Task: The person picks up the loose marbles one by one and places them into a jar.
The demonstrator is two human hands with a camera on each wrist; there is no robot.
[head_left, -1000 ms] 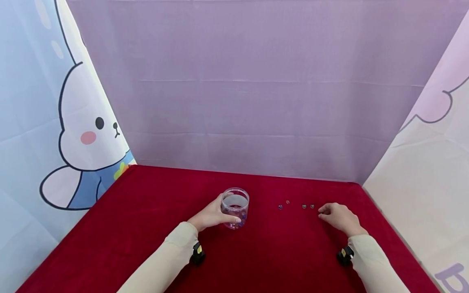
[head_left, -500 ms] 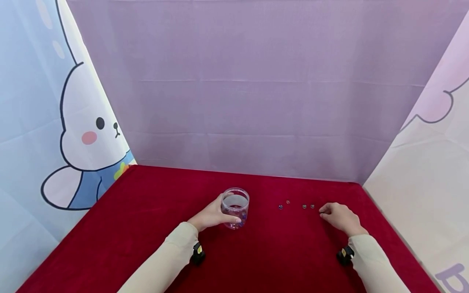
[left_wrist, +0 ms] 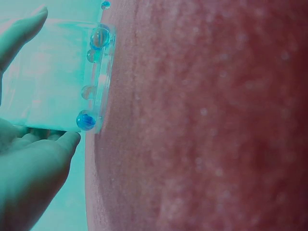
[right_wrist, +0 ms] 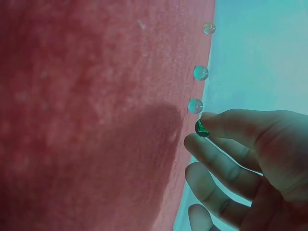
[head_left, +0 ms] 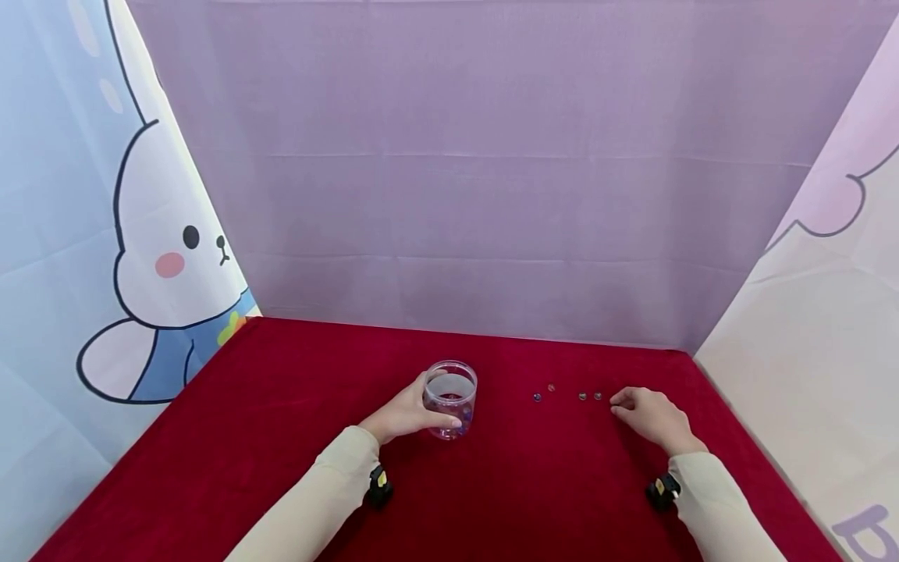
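My left hand [head_left: 407,407] grips a clear plastic jar [head_left: 450,382] from its left side, fingers behind and thumb across the front. Several glass marbles lie at the jar's bottom; a blue one [left_wrist: 86,120] shows near the fingertips in the left wrist view. At the right, my right hand [head_left: 652,415] pinches a dark green marble [right_wrist: 202,128] between thumb and forefinger, low over the cloth. The other fingers are loosely bent. Just left of those fingertips are two marbles side by side, the nearer marble [head_left: 598,396] and the farther marble [head_left: 582,396].
Two more marbles, a blue marble [head_left: 537,397] and a pale marble [head_left: 551,387], lie on the red cloth [head_left: 520,484] between the jar and the right hand. A lilac curtain [head_left: 463,195] stands behind the table, with printed curtains at both sides.
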